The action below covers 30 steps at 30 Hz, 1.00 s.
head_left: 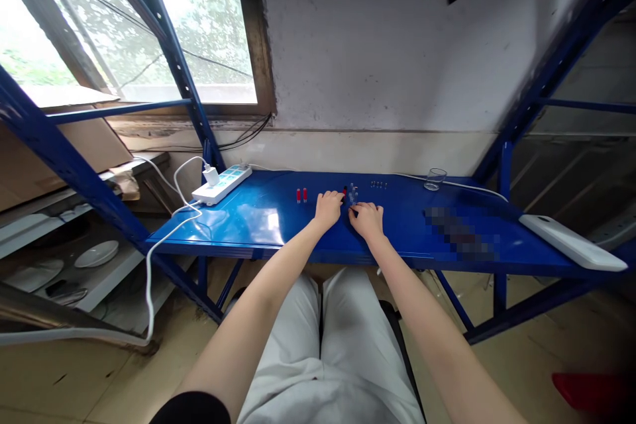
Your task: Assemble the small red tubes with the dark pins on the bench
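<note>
My left hand (328,209) is closed over the blue tabletop (258,222), its fingertips at a small red-and-black piece (344,195). Close by on the right, my right hand (368,220) has thumb and fingers pinched together; whatever is between them is too small to name. Just beyond the fingertips stands a little cluster of clear pieces (352,193). Two short red cylinders with pale ends (301,195) stand side by side to the left of my left hand. Behind my right hand, several tiny pale pieces (379,185) form a row.
A white power strip (223,184) with a plugged-in charger lies at the left, its cable hanging over the edge. To the right are a clear glass (434,179), a blurred-out dark object (460,232) and a white slab-like item (571,242). Blue rack posts (504,172) frame both sides.
</note>
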{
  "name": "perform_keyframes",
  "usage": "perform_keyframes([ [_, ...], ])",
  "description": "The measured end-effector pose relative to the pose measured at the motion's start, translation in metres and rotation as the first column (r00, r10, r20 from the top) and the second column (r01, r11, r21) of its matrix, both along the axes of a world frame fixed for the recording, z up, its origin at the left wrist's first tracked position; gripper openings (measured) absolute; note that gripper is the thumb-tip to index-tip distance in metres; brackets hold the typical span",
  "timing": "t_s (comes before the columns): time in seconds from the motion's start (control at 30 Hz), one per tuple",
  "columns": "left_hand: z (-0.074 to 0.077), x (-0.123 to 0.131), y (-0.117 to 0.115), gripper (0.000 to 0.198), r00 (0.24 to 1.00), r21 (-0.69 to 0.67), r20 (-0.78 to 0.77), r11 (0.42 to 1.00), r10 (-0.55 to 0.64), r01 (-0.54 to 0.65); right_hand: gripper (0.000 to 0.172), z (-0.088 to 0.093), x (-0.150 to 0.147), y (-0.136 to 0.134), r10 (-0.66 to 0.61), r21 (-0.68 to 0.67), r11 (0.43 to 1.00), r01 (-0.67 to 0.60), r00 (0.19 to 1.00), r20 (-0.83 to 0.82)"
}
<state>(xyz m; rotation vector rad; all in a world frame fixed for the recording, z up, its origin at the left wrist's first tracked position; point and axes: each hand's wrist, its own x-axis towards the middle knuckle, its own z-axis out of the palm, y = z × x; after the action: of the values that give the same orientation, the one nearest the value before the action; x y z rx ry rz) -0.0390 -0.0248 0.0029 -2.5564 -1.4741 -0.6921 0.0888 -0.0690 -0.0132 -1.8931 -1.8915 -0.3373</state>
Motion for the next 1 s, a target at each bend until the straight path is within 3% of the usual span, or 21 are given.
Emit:
perform_keyframes([
  [0.2, -0.003, -0.013, 0.001, 0.021, 0.945, -0.014, 0.325, 0.999, 0.034, -0.031, 0.037, -0.005, 0.002, 0.004, 0.031, -0.024, 0.999, -0.031, 0.999, 0.019],
  [0.37, -0.014, -0.027, -0.004, 0.015, 0.722, -0.098, 0.687, 0.995, 0.079, -0.016, 0.039, -0.007, 0.002, 0.008, 0.053, -0.037, 0.998, -0.053, 0.999, 0.012],
  [0.5, -0.014, -0.032, -0.015, 0.015, 0.596, -0.093, 0.799, 0.996, 0.077, -0.004, 0.041, -0.008, 0.003, 0.010, 0.065, -0.060, 0.996, -0.066, 0.998, -0.010],
  [0.63, -0.010, -0.035, -0.022, 0.016, 0.570, -0.081, 0.820, 0.996, 0.050, 0.029, 0.040, -0.007, 0.003, 0.010, 0.083, -0.077, 0.993, -0.085, 0.996, -0.021],
  [1.0, -0.013, -0.034, -0.019, 0.014, 0.601, -0.072, 0.799, 0.996, 0.022, 0.060, 0.042, 0.003, -0.005, -0.001, 0.263, 0.019, 0.963, -0.267, 0.956, 0.131],
])
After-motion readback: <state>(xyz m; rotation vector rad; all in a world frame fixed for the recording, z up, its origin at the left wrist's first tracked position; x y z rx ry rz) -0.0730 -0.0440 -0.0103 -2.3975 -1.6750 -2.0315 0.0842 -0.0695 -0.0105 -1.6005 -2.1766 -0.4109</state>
